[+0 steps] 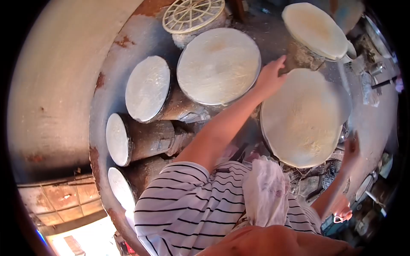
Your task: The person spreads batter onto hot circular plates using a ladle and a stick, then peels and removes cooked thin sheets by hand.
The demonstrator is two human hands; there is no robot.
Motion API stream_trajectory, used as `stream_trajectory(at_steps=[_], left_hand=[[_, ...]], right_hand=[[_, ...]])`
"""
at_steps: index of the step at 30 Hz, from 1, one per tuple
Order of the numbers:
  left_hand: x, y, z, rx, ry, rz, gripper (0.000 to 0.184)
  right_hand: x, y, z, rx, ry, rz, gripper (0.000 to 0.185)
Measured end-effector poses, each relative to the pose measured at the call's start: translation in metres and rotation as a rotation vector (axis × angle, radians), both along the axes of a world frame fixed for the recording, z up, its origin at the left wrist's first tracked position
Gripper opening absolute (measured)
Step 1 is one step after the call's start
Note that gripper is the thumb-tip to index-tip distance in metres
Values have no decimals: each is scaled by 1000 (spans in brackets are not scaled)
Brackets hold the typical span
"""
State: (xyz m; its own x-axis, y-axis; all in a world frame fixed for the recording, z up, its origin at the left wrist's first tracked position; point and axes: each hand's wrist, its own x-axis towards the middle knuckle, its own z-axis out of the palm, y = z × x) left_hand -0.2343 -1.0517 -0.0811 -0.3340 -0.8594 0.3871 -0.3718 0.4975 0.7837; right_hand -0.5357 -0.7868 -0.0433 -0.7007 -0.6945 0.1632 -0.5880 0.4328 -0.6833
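Observation:
My left hand [273, 75] reaches across, its fingers stretched out and apart, beside the upper left edge of a large round pan [265, 136] topped by a thin pale sheet [303, 123] like a flatbread or crepe. Nothing shows in this hand. Whether it touches the sheet I cannot tell. Low at the sheet's right side is my right hand [352, 145], dark and blurred, its fingers hard to make out. The sheet's upper right edge is smeared too. Another pale-topped round [218, 66] lies left of my left forearm. A tilted one [315, 30] stands beyond my fingertips.
Smaller pale-topped rounds [148, 88] stand along the left on drum-like bases [151, 137]. A spoked round rack [194, 16] is at the top. A curved, rust-marked rim [97, 81] bounds the left. Foil-like clutter [307, 185] and a small metal cup [377, 68] lie to the right.

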Motion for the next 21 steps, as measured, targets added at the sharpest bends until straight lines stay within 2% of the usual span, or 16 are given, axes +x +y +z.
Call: stream_trajectory(at_steps=[2,4,7,9,11,14,16,20,21], left_hand=[[64,25,3,17,-15,56,49],[148,52,-14,-177,-217,119,41],[245,80,-19,-243,-552,133,39],[266,78,-20,-257,-626,83,36],[282,67,-15,-320,-670,47,30],[298,52,-29,-391,-570,-137,29],[304,53,-29,-375,-522,-170,22],[316,34,-30,-413,-509,-301,14],[318,32,-27,-435,-521,-352,13]], right_hand=[[38,16,-41,-169,-30,227,34],[111,13,-21,41,49,280,33],[169,-10,-17,99,117,306,29],[195,-18,-23,66,206,317,27],[222,-9,-15,146,154,263,28],[256,15,-12,208,136,233,28],[273,32,0,258,147,241,28],[290,52,1,106,234,309,27],[292,52,4,84,168,267,27]])
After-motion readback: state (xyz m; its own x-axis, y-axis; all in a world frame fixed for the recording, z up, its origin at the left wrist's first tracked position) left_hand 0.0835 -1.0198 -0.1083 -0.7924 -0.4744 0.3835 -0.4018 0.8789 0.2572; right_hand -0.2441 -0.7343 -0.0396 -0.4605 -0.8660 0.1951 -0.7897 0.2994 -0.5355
